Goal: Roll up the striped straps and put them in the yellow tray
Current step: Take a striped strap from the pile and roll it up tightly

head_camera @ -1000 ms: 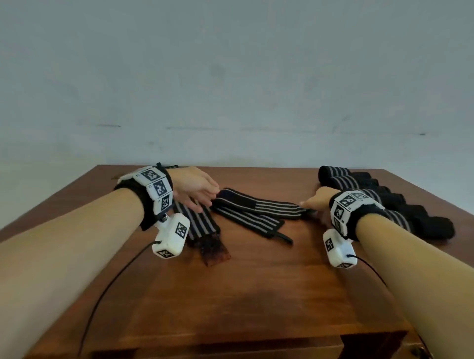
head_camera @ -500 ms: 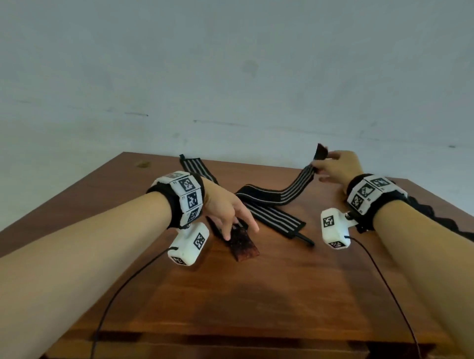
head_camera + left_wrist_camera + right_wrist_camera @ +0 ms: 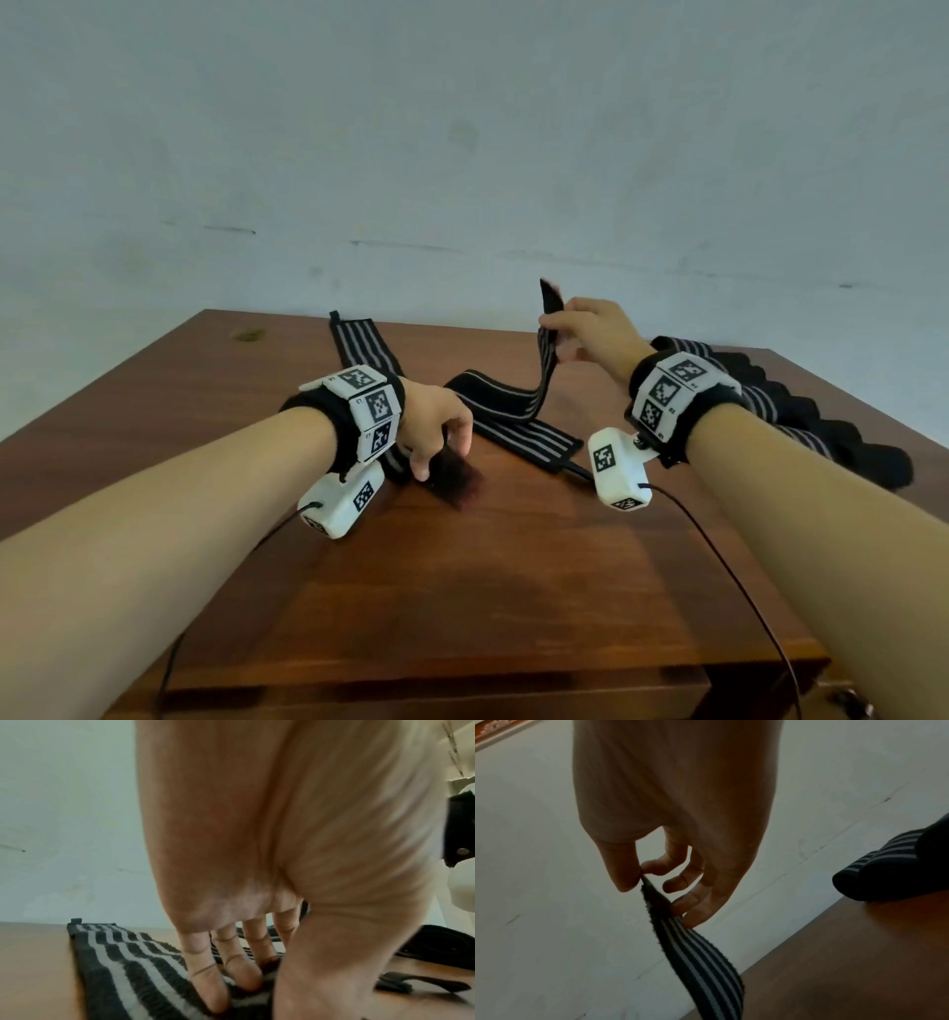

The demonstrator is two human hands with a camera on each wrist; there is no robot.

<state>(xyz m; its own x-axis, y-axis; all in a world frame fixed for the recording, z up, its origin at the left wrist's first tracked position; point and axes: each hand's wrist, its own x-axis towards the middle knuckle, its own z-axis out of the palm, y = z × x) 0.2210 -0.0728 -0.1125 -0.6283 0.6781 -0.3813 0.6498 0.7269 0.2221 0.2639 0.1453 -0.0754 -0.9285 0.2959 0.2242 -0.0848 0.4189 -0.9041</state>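
The right hand (image 3: 590, 334) is pinching the dark end of a striped strap (image 3: 547, 360) between thumb and fingers and holding it raised above the tabletop (image 3: 513, 591); in the right wrist view the thumb and the tips of the fingers (image 3: 693, 914) are closing on the strap's edge while the striped band (image 3: 706, 963) is hanging down from them; the rest of this strap is trailing down to the wood and lying flat near the middle, partly over a second flat strap (image 3: 529, 442) whose thin dark tab is pointing toward the near side.

The left hand (image 3: 436, 426) is reaching down onto a third strap (image 3: 359, 344), which is lying flat and running from the far edge of the tabletop toward the person; its fingers (image 3: 205, 973) are bending onto the striped cloth and the thumb is coming in beside them, gripping the near end, where a fuzzy dark patch (image 3: 457, 478) is showing just beside the fingertips.

A row of rolled straps (image 3: 821, 426) is lying on the right side of the tabletop, behind the right wrist; the tray is not showing in any view; both wrists are wearing black bands with white marker blocks and a white camera unit (image 3: 616, 467) with a cable.
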